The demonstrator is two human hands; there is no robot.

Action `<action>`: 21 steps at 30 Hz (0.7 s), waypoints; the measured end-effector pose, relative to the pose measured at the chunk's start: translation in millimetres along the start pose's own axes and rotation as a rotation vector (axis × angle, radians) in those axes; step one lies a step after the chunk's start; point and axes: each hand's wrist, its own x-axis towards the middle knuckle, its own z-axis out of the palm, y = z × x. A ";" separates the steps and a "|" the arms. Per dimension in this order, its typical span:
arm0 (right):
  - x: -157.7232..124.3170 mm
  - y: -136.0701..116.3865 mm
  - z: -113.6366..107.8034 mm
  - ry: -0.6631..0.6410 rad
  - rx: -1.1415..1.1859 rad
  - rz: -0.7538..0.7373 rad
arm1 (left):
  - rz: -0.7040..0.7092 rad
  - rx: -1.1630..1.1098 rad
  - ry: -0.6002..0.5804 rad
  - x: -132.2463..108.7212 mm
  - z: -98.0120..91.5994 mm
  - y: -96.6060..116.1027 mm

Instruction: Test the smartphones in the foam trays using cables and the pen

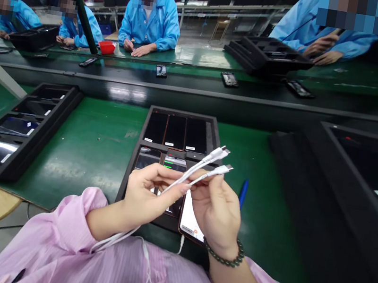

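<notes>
Bare green mat [95, 146] lies open between two black trays [175, 134], [18, 133].

two white cables [207, 162], two blue pens [243, 194], one red bin [107, 47].

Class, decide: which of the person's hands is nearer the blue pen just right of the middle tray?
Right. The right hand sits just left of the blue pen; the left hand is farther left, over the tray. Both hold white cables.

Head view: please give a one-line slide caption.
The left hand and right hand pinch two white cables over a black tray of phones on a green bench.
</notes>
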 end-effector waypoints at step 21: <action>-4.1 3.5 -16.0 -0.114 -0.092 0.069 | -0.044 -0.058 0.027 3.2 -0.6 -0.1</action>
